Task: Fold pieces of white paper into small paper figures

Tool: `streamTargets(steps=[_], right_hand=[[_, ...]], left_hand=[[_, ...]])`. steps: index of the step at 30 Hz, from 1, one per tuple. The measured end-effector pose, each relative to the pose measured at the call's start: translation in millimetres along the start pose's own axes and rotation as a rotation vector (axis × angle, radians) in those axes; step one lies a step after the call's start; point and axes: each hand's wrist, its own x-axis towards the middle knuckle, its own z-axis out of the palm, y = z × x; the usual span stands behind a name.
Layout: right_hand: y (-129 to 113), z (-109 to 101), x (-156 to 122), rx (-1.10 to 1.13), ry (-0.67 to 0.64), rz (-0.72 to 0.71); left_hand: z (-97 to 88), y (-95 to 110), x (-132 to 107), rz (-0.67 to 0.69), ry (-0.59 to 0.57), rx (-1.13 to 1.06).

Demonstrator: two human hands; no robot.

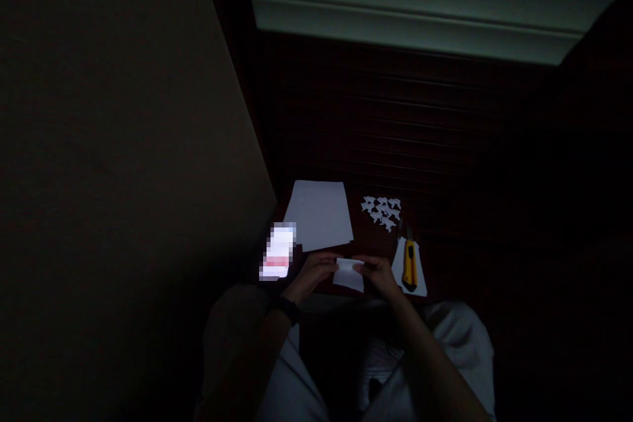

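Note:
A small white sheet of paper [349, 277] lies between my two hands near the table's front edge, its far edge looking curled or folded. My left hand [320, 266] grips it at the far left corner, fingers pressed together. At the far right corner my right hand [378, 271] pinches the same paper between thumb and fingers. Just right of that hand a yellow utility knife [409, 266] rests on a stack of small white paper [421, 283]. Several small folded paper pieces [380, 211] sit in a cluster beyond my hands.
Larger white sheets [321, 214] lie at the back left of the dark table. A lit phone [277, 250], its screen blurred out, is at the left edge. A wall [198, 145] rises close on the left; slatted panels [376, 125] stand behind. The light is dim.

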Motion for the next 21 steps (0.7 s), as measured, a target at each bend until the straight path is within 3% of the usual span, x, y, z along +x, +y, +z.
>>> streamTargets(steps=[8,14,21], right_hand=[[0.6,-2.4,-0.9,-0.05,-0.026,-0.017],[-1.3,-2.9,-1.8,-0.038,-0.034,-0.042],[-2.9,-2.3,-2.1,-0.083,-0.062,-0.032]], left_hand=[[1.9,0.6,-0.7,-0.002,0.061,0.08],[5.1,6.4,-6.5,0.007,0.003,0.01],[4.8,2.1,-3.6,0.001,0.059,0.154]])
